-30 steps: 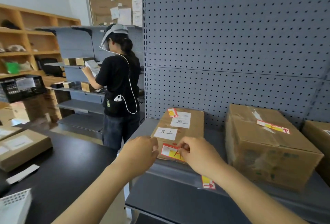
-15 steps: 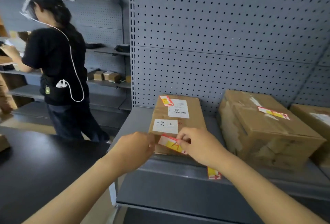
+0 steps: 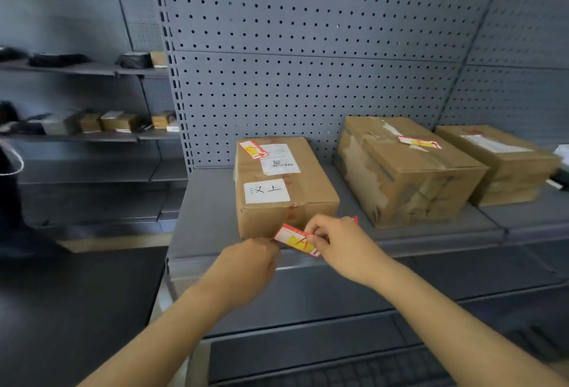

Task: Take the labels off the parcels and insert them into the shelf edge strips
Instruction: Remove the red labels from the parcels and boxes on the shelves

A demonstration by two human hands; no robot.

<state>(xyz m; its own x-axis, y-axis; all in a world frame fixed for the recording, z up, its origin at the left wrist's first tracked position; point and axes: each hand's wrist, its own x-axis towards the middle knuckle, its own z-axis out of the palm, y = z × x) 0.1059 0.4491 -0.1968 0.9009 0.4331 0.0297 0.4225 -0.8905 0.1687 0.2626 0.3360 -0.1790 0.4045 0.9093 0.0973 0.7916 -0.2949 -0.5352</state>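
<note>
Since half a second ago we are seeing the red, white and yellow label (image 3: 296, 239) coming away from the front face of the near parcel (image 3: 281, 184), its left end now lifted clear of the cardboard, and the other person is no longer showing at the left. We are facing the grey pegboard back panel (image 3: 308, 47) with the grey shelf (image 3: 209, 217) running beneath it, its front edge strip (image 3: 462, 241) lying just below our hands. We are looking at three brown parcels sitting on that shelf: the near parcel at the left, a larger worn parcel (image 3: 409, 171) beside it, and a third parcel (image 3: 505, 164) at the right. Our right hand (image 3: 341, 248) is pinching the label's right end between thumb and fingertips, closed on it, and is holding it tilted in front of the near parcel's lower edge. Our left hand (image 3: 246, 266) is curling shut with its fingertips meeting at the label's left corner; we cannot tell whether it is gripping the label or only touching it. We are also seeing a second red label (image 3: 254, 149) sticking to the near parcel's top, and another (image 3: 419, 142) on the worn parcel.
</note>
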